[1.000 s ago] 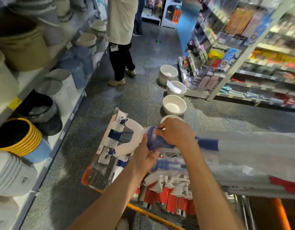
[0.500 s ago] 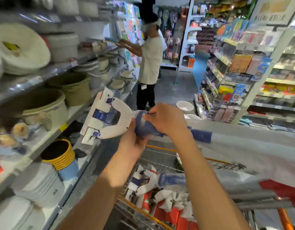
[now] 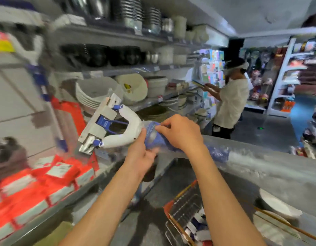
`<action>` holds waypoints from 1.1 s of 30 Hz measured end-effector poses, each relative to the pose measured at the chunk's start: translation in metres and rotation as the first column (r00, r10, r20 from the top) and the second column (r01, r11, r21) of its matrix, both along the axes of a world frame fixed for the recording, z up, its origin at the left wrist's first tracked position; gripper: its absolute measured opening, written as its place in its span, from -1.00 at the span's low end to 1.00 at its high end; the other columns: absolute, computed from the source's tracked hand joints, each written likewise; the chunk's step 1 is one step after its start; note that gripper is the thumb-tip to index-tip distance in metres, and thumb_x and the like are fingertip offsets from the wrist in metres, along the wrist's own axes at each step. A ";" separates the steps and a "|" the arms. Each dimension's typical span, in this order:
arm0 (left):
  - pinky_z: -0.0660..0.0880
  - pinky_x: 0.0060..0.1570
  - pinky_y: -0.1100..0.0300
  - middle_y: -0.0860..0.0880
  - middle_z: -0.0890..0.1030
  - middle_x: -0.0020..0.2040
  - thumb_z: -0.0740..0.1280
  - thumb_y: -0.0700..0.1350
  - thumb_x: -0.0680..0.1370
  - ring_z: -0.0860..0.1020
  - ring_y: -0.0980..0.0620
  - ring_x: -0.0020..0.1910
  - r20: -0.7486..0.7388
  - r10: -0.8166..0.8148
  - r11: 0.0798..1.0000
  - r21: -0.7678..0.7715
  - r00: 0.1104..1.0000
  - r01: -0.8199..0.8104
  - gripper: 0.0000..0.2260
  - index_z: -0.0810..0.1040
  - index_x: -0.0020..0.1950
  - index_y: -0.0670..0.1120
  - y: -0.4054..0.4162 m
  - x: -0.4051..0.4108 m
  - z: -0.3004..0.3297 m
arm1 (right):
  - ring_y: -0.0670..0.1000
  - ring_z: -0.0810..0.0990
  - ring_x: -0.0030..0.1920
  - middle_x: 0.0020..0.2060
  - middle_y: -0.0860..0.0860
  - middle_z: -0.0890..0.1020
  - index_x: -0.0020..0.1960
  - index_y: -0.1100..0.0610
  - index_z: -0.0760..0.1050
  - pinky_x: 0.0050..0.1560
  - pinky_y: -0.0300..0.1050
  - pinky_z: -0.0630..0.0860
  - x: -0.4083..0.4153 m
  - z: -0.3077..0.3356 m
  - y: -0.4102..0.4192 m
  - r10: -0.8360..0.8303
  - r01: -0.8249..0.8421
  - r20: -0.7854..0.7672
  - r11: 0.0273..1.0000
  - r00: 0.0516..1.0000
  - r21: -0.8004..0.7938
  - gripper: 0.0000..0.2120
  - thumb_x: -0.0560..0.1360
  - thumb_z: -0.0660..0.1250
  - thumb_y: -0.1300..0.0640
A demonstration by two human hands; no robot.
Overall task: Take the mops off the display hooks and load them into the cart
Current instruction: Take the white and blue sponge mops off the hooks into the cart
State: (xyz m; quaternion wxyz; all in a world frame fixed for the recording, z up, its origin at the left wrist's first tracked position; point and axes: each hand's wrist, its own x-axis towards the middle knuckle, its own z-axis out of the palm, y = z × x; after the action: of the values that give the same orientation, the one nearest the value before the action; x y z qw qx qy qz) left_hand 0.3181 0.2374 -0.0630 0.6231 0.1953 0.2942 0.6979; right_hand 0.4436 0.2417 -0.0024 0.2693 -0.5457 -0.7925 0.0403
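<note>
I hold a white-and-blue mop (image 3: 118,132) in clear plastic wrap out in front of me, its head tilted up toward the shelves on the left. My left hand (image 3: 141,157) grips the blue neck from below. My right hand (image 3: 180,132) pinches the wrap over the same blue neck from above. The wrapped handle (image 3: 260,162) runs off to the right. Below, the orange-rimmed wire cart (image 3: 185,208) holds other wrapped mops (image 3: 198,229). At the far left a blue-and-white mop (image 3: 39,75) hangs blurred against the wall.
Shelves of bowls and basins (image 3: 104,93) run along the left. Red-and-white packs (image 3: 47,183) lie on the low shelf. A person in a white shirt (image 3: 230,102) stands up the aisle. White bowls (image 3: 276,205) lie at lower right.
My view has swung up and left, from the cart toward the shelves. Both hands keep hold of the mop's blue neck, and the mop head has risen away from the cart.
</note>
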 end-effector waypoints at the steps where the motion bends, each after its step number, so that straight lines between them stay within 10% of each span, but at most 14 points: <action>1: 0.67 -0.16 0.00 -0.20 0.68 0.03 0.19 -0.08 0.69 0.68 -0.09 -0.07 0.003 0.041 0.999 -0.013 0.999 -0.041 -0.74 0.54 0.26 -0.18 -0.002 -0.012 0.003 | 0.10 0.64 -0.05 -0.15 -0.02 0.70 -0.04 -0.10 0.69 -0.09 -0.02 0.53 -0.010 0.003 -0.002 0.024 -0.024 -0.017 1.000 1.000 0.007 -0.70 0.58 0.26 -0.23; 5: 0.64 -0.08 -0.02 -0.22 0.64 0.18 0.22 -0.07 0.68 0.67 -0.09 -0.04 -0.050 0.174 0.985 0.016 0.984 -0.173 -0.69 0.51 0.33 -0.21 -0.021 -0.061 0.028 | 0.04 0.63 -0.09 -0.22 -0.09 0.68 -0.09 -0.14 0.67 -0.13 -0.07 0.48 -0.059 0.018 -0.011 0.127 -0.124 -0.107 0.992 0.986 0.030 -0.72 0.58 0.25 -0.22; 15: 0.66 -0.26 0.08 -0.11 0.73 -0.21 0.27 -0.10 0.67 0.71 -0.02 -0.27 -0.239 0.438 0.897 0.180 0.866 -0.404 -0.80 0.60 0.07 -0.22 -0.064 -0.183 0.085 | -0.10 0.64 0.02 -0.03 -0.22 0.71 0.13 -0.20 0.67 -0.01 -0.07 0.56 -0.184 0.046 -0.022 0.326 -0.308 -0.380 0.945 0.866 0.109 -0.74 0.55 0.30 -0.23; 24: 0.53 -0.37 0.21 -0.06 0.67 -0.31 0.35 -0.09 0.62 0.63 0.05 -0.39 -0.375 0.587 0.809 0.299 0.718 -0.506 -0.82 0.60 0.00 -0.21 -0.087 -0.273 0.120 | -0.13 0.69 -0.05 -0.12 -0.23 0.72 0.09 -0.23 0.66 0.03 0.11 0.62 -0.286 0.049 -0.029 0.472 -0.445 -0.671 0.866 0.572 0.229 -0.58 0.37 0.24 -0.38; 33: 0.54 -0.36 0.25 -0.07 0.71 -0.24 0.41 -0.08 0.59 0.67 0.08 -0.32 -0.509 0.707 0.704 0.441 0.491 -0.556 -0.76 0.64 0.05 -0.27 -0.090 -0.329 0.146 | -0.02 0.72 -0.04 -0.10 -0.04 0.75 0.12 0.11 0.70 0.02 0.09 0.65 -0.345 0.050 -0.037 0.540 -0.521 -0.803 0.776 0.254 0.357 -0.81 0.62 0.33 0.14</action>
State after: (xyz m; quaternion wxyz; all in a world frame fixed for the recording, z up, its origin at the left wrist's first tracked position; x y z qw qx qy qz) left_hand -0.0110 0.1470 0.0826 0.1538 0.3673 0.4621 0.7924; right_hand 0.0981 0.2042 0.0471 0.6097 -0.1437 -0.6729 0.3935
